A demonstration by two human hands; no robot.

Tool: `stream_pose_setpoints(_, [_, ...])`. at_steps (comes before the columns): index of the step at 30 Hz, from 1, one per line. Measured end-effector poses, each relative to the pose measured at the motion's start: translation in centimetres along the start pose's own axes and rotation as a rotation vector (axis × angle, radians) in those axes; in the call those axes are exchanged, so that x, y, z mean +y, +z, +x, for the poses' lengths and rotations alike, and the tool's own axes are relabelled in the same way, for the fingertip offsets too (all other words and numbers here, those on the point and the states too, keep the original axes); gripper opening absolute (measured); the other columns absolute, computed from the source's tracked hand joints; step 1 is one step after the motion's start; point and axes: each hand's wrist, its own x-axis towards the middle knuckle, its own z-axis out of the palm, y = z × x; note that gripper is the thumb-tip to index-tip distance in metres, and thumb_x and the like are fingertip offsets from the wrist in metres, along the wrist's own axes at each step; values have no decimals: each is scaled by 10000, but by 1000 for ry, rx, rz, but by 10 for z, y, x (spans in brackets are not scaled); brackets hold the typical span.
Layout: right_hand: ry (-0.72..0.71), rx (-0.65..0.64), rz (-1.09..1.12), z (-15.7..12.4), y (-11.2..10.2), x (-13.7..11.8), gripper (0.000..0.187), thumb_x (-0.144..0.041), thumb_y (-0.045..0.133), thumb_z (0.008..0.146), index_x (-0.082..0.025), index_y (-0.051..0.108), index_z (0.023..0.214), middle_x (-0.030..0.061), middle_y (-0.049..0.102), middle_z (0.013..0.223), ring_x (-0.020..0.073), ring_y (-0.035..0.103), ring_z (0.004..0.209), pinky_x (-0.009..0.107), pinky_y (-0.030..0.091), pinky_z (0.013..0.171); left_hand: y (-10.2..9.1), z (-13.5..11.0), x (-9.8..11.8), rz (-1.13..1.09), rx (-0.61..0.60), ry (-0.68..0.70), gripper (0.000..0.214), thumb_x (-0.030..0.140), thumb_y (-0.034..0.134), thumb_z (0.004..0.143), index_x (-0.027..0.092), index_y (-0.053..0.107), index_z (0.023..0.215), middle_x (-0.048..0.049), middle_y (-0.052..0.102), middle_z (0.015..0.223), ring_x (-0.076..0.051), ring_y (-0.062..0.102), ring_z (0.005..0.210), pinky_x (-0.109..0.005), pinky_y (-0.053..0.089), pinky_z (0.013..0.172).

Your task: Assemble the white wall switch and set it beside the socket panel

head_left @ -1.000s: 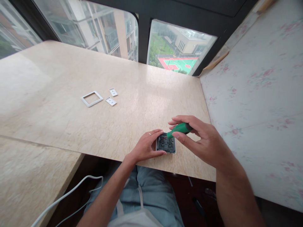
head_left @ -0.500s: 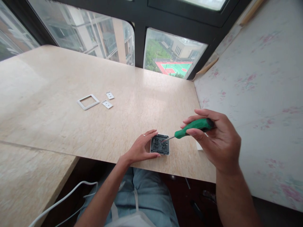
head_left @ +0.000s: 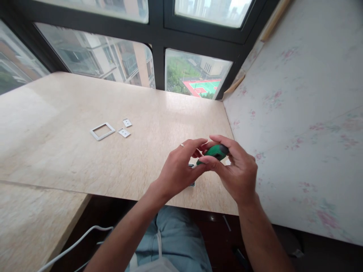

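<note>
My right hand [head_left: 235,170] is closed round a green-handled screwdriver [head_left: 214,152], held above the near edge of the beige marble-patterned table [head_left: 141,151]. My left hand [head_left: 180,166] has its fingers curled up against the screwdriver's tip end and hides most of the grey switch module [head_left: 192,184], of which only a corner shows below the palm. Whether the left hand grips the module or the tool's shaft is hidden.
A white square frame [head_left: 102,130] and two small white switch covers [head_left: 124,132] [head_left: 127,122] lie on the table at left. A floral-papered wall [head_left: 297,113] bounds the right side. Windows run along the back. A white cable [head_left: 76,243] hangs below the table's edge.
My left hand has lifted from flat on the switch module to meet the screwdriver. My right hand moved left, bringing the tool over the module. The view tilted upward.
</note>
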Motion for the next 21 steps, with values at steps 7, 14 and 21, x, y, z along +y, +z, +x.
stream_pose_setpoints(7, [16, -35, 166, -19, -9, 19, 660, -475, 742, 881, -324, 477, 1467, 87, 637, 1365, 271, 656, 1195, 430, 611, 921, 4, 5, -2, -42, -6, 11, 347, 258, 774, 860, 192, 644, 1176, -55, 748, 1030, -141, 722, 821, -261, 622, 756])
stream_pose_setpoints(14, [63, -241, 65, -81, 9, 70, 734, -475, 775, 845, -324, 449, 1485, 124, 541, 1476, 319, 506, 1389, 557, 481, 1124, 9, -7, -20, -232, 152, -142, 349, 230, 824, 793, 167, 690, 1109, -47, 756, 986, -140, 732, 806, -263, 655, 773])
stream_pose_setpoints(21, [28, -252, 66, -112, 36, 103, 265, -330, 717, 917, -302, 697, 1179, 108, 590, 1426, 281, 558, 1342, 514, 510, 1097, 15, -21, -36, -343, 222, -193, 355, 189, 813, 795, 185, 697, 1131, -43, 752, 996, -155, 742, 866, -274, 661, 818])
